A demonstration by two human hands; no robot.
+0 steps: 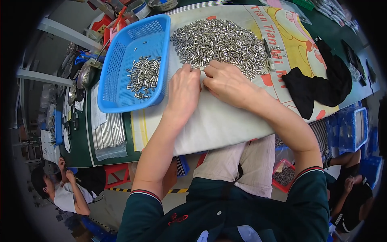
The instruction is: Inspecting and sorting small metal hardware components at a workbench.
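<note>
A wide pile of small silvery metal pins [219, 42] lies on a printed cloth [225, 121]. At the pile's near edge my left hand [184, 88] is closed, thumb and fingers pressed together. Close to its right, my right hand [227, 82] is also closed, its fingers curled inward. The two hands' fingertips almost meet; whatever sits between them is too small and hidden to make out. Left of my left hand stands a blue plastic basket [119, 64], with a smaller heap of the same metal pins [145, 76] inside.
A black cloth garment [318, 86] lies on the right of the printed cloth. Bagged metal rods [109, 133] rest on the green table left of it. A red bin [283, 175] of small parts stands below the table. Other people sit at lower left and lower right.
</note>
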